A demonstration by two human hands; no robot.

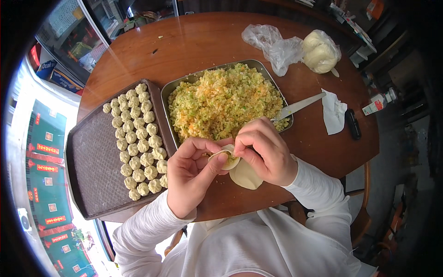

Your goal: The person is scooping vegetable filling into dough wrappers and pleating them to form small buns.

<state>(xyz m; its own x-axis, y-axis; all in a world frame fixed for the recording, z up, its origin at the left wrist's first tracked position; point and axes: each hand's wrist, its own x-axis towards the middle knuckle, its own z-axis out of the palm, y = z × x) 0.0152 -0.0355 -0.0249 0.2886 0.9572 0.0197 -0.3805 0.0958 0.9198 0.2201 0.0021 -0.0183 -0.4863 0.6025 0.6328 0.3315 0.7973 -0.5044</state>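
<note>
Cupped in my left hand (191,173) is a round dough wrapper with filling (229,159), its edge partly gathered up; my left thumb presses on the filling. The fingertips of my right hand (265,150) pinch the wrapper's right edge. Below my right hand, another flat dough wrapper (247,175) lies on the table. Just beyond both hands stands a metal tray (164,99) heaped with chopped yellow, green and orange filling (224,101). A long flat metal spatula (302,106) rests with its tip in the filling at the tray's right side.
Left of the filling, a dark baking tray (94,161) bears rows of pleated buns (140,134). Toward the far right lie a crumpled plastic bag (274,44) and bagged dough (320,51). White tissue (333,112), a black object (353,124) and a bottle (378,102) are at the right.
</note>
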